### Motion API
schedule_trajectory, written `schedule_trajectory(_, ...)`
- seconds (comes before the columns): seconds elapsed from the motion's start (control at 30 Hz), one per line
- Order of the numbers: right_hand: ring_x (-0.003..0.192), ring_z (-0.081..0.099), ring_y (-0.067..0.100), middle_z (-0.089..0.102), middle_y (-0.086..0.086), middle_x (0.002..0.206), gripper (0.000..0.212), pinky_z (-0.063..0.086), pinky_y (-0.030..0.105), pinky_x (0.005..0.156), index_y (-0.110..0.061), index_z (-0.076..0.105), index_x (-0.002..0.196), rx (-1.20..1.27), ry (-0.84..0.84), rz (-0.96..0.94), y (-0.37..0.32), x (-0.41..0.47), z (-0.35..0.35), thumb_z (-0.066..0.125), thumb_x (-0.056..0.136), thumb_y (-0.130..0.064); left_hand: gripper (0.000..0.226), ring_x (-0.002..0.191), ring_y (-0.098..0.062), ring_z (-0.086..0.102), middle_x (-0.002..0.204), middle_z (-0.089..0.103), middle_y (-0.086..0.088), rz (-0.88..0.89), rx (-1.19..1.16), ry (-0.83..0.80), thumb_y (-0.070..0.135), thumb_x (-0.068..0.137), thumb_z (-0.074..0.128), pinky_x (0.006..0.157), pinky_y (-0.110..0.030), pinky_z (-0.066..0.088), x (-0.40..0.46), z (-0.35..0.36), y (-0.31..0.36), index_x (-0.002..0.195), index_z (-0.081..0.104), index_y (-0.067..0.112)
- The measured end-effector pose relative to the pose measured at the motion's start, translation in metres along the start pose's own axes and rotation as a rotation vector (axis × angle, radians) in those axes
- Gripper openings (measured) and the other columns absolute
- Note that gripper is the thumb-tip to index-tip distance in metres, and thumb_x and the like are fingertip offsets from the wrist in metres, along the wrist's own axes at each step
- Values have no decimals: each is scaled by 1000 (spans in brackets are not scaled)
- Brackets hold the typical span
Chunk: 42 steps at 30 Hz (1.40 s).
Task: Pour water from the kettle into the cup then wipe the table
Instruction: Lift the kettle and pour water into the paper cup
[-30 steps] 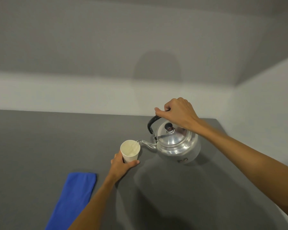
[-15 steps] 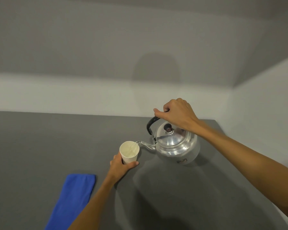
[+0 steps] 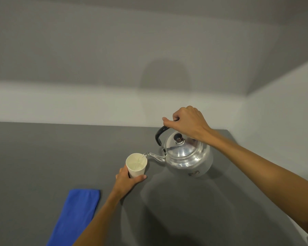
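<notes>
A shiny metal kettle [image 3: 188,157] with a black handle and lid knob hangs tilted to the left above the grey table [image 3: 43,157]. My right hand [image 3: 187,123] grips its handle from above. The spout tip sits over the rim of a white paper cup [image 3: 136,166], and a thin stream of water runs into it. My left hand [image 3: 127,180] wraps around the base of the cup, which stands upright on the table. A folded blue cloth [image 3: 76,215] lies flat at the near left, apart from both hands.
The table meets a pale wall at the back and ends near another wall on the right, just beyond the kettle. Bare grey tabletop stretches to the left of the cup.
The kettle has tipped slightly more toward the cup, and both hands keep their grip. The cup and cloth stay where they were.
</notes>
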State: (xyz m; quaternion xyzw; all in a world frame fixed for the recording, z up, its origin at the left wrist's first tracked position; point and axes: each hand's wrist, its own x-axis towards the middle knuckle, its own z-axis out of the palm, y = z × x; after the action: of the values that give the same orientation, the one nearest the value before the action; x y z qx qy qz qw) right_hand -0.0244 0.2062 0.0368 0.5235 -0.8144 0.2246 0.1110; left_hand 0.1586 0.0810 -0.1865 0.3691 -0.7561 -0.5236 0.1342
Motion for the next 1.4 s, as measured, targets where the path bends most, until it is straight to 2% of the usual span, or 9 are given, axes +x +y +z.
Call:
schedule_trajectory(0.43, 49, 17, 19, 17, 1, 42, 58, 33, 31, 52, -13, 24, 44, -17, 3, -9, -2, 2, -2, 59, 81, -42, 84, 121, -27, 46, 127, 55, -5, -8, 0, 3, 52, 60, 80, 107, -50, 38, 1, 0, -3, 131, 45, 24)
schedule_trajectory(0.77, 50, 15, 19, 15, 0, 42, 58, 26, 29, 48, -14, 24, 44, -34, 8, -14, -4, 4, -3, 59, 80, -42, 83, 120, -26, 47, 125, 57, -4, -7, -12, 3, 52, 59, 79, 106, -49, 37, 2, 0, -2, 129, 45, 25)
schedule_trajectory(1.4, 51, 15, 19, 15, 0, 43, 57, 28, 30, 50, -13, 25, 44, -27, 8, -26, -8, 7, -6, 59, 80, -41, 84, 121, -27, 47, 127, 55, -5, -20, -10, 8, 51, 60, 81, 106, -49, 39, 0, 0, -1, 131, 45, 25)
